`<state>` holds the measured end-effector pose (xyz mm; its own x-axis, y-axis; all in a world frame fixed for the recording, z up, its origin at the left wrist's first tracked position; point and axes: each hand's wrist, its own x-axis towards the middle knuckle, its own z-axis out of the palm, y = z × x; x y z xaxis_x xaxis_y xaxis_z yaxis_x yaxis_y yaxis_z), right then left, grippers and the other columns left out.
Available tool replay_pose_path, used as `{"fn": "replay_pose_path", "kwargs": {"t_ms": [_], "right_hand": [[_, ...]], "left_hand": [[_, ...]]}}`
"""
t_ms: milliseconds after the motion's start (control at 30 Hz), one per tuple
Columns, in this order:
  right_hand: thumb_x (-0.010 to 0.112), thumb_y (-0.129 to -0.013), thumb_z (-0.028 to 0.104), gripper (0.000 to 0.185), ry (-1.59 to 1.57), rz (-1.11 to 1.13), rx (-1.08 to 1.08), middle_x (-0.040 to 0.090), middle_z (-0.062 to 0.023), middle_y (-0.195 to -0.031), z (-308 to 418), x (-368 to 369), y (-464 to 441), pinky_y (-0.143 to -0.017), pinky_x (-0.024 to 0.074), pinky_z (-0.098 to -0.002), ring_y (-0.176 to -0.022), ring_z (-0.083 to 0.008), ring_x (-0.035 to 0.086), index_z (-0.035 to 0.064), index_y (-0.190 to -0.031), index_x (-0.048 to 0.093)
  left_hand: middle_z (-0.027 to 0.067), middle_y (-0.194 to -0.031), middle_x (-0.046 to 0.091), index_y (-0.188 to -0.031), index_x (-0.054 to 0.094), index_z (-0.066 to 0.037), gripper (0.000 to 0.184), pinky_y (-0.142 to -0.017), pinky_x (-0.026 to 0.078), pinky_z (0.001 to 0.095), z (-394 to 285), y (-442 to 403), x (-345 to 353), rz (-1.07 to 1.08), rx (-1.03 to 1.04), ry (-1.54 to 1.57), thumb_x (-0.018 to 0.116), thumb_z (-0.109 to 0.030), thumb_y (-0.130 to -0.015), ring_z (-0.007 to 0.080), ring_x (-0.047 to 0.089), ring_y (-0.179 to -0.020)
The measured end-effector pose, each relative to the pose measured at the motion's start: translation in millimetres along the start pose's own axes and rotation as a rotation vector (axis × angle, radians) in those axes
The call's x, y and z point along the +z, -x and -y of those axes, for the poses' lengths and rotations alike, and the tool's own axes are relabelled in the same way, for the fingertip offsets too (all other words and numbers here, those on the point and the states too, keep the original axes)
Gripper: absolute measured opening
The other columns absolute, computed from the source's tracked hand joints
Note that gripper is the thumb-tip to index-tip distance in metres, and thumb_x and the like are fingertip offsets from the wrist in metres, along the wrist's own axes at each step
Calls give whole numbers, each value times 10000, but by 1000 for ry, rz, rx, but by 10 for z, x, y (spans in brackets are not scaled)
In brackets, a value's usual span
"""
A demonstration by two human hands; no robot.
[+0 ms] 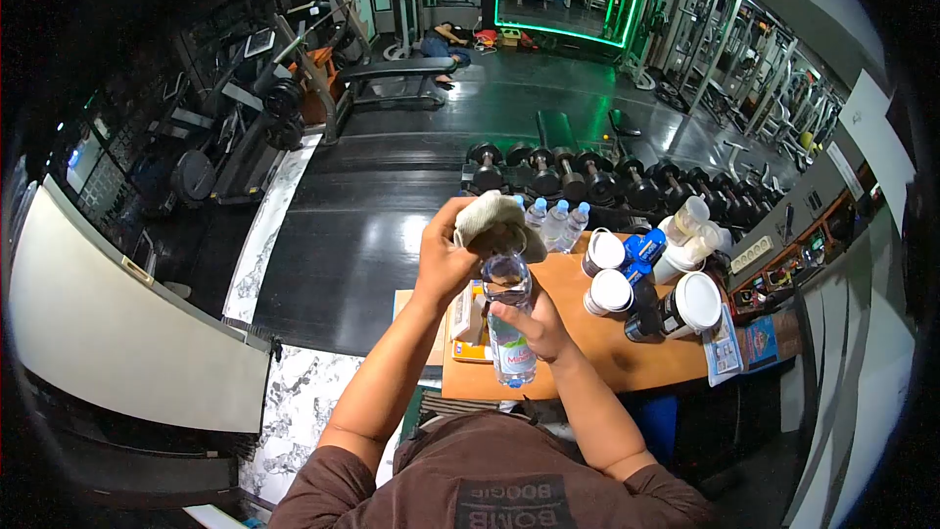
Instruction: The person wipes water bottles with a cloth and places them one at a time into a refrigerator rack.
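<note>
My right hand (537,325) is wrapped round a clear plastic water bottle (511,348) with a label. A small blue part shows at the bottle's end nearest my body. My left hand (446,253) grips a light beige cloth (490,218), which covers or touches the bottle's far end. The exact contact there is partly hidden by the cloth. Both hands are raised above the near edge of a wooden desk (578,372). Just past the cloth stand several water bottles (555,225) with blue caps.
White-lidded tubs (697,302) and a blue package (644,250) stand on the desk's right side. A yellow-and-white box (470,348) lies left of the bottle. Dumbbells (573,176) line a rack beyond. A person (446,42) is on the floor near a bench.
</note>
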<state>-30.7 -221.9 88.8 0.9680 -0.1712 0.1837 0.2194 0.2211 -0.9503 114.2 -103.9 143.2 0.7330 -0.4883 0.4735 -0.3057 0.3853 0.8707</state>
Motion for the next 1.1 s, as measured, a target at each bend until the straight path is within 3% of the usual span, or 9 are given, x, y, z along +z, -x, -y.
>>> {"fn": "replay_pose_path", "kwargs": {"t_ms": [133, 367, 600, 667, 700, 800, 933, 967, 1100], "right_hand": [[753, -973, 234, 510, 7, -44, 54, 658, -59, -1229, -119, -53, 6, -1003, 491, -327, -1127, -156, 622, 31, -1397, 554], [696, -993, 247, 455, -309, -47, 167, 727, -131, -1104, -50, -34, 54, -754, 658, -425, -867, -241, 762, 19, -1364, 563], [688, -991, 288, 487, -439, 9, 303, 704, -125, -1070, -144, -71, 65, -830, 626, -389, -920, -215, 731, 42, -1382, 534], [637, -1015, 342, 483, -673, 83, 285, 706, -119, -1068, -201, -91, 39, -855, 610, -386, -950, -216, 727, 69, -1399, 525], [574, -1062, 339, 466, -668, 118, 270, 699, -108, -1108, -200, -93, 43, -870, 605, -379, -973, -205, 718, 75, -1439, 498], [531, -1102, 331, 467, -419, 67, 172, 681, -106, -1160, -159, -66, 60, -870, 604, -373, -978, -194, 711, 84, -1492, 456], [507, -1123, 351, 502, -214, 5, 45, 659, -94, -1182, -59, 12, 28, -888, 611, -375, -1001, -181, 700, 94, -1540, 398], [507, -1123, 351, 502, -216, 6, 46, 659, -94, -1182, -33, 27, 19, -888, 611, -375, -1001, -181, 700, 94, -1540, 398], [504, -1125, 353, 494, -282, -4, 39, 647, -81, -1201, -132, 39, -14, -880, 617, -362, -1003, -169, 698, 90, -1531, 407]], "left_hand": [[42, -1078, 702, -1112, 613, -38, 344, -918, 529, 283, 106, 48, 63, -14, 42, -69, 812, 62, -851, 124, 655, -1028], [76, -1135, 703, -1122, 543, -48, 362, -887, 571, 288, 316, 94, -54, 23, 25, 18, 696, 159, -868, 137, 686, -1041], [93, -1097, 743, -1259, 623, -47, 507, -888, 567, 295, 69, 64, 7, -56, -7, -128, 797, 117, -813, 159, 708, -1012], [106, -1078, 758, -1253, 675, -45, 476, -881, 563, 305, 103, 64, -71, 50, 334, -409, 810, 57, -809, 191, 731, -1004], [86, -1114, 756, -1193, 686, -29, 388, -917, 543, 306, 90, 72, -112, 15, 231, -443, 828, -40, -832, 164, 704, -1047], [78, -1097, 731, -1154, 654, -26, 306, -894, 539, 325, -6, -3, -270, -91, 148, -398, 774, -30, -872, 163, 691, -1024], [164, -1133, 703, -1362, 429, -87, 590, -919, 550, 400, -186, -24, -222, 25, 145, -594, 728, 35, -868, 310, 721, -1061], [214, -1162, 686, -1418, 316, -101, 702, -931, 551, 431, -248, -6, -179, 122, 150, -698, 722, 56, -867, 399, 715, -1047], [205, -1287, 536, -1227, 576, -22, 542, -1046, 504, 427, -431, 79, -80, 292, 134, -673, 751, -60, -716, 384, 589, -1239]]}}
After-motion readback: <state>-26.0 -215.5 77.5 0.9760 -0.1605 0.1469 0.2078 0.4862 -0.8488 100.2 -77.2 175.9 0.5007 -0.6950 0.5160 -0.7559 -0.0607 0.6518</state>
